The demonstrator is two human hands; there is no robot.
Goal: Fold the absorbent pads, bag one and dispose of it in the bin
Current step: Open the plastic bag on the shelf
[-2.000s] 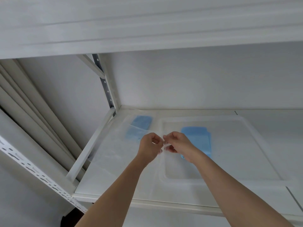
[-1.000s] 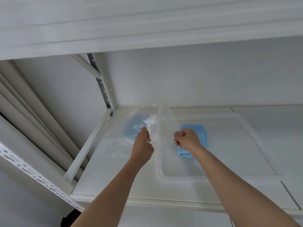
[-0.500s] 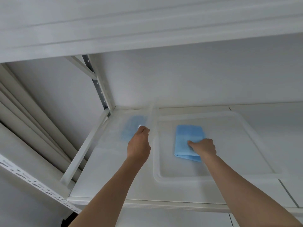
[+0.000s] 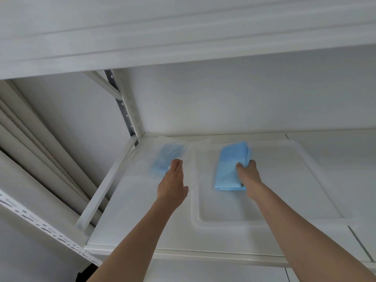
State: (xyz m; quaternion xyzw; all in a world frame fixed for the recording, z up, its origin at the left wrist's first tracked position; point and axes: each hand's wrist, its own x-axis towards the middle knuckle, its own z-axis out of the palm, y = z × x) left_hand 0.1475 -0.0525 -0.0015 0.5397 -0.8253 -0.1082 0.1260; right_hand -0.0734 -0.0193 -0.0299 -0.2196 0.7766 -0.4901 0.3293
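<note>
A folded blue absorbent pad point(image 4: 228, 167) lies in a shallow white tray point(image 4: 264, 223) on the shelf. My right hand point(image 4: 248, 173) grips the pad's right edge, which is bunched under the fingers. Left of the tray, a clear plastic bag point(image 4: 142, 180) lies over the shelf, and a second blue pad point(image 4: 163, 159) shows hazily through it. My left hand point(image 4: 173, 181) reaches over the bag with fingers stretched forward and a bit of its plastic pinched at the fingertips. No bin is in view.
The white shelf board point(image 4: 132, 226) has a raised side rail point(image 4: 105, 186) on the left and a metal upright point(image 4: 126, 112) at the back corner. An upper shelf point(image 4: 183, 37) hangs low overhead. A wall closes the back.
My hands parted from the bag's mouth. The right hand went into the tray and took hold of the blue pad. The left hand kept the bag and lowered it toward the shelf.
</note>
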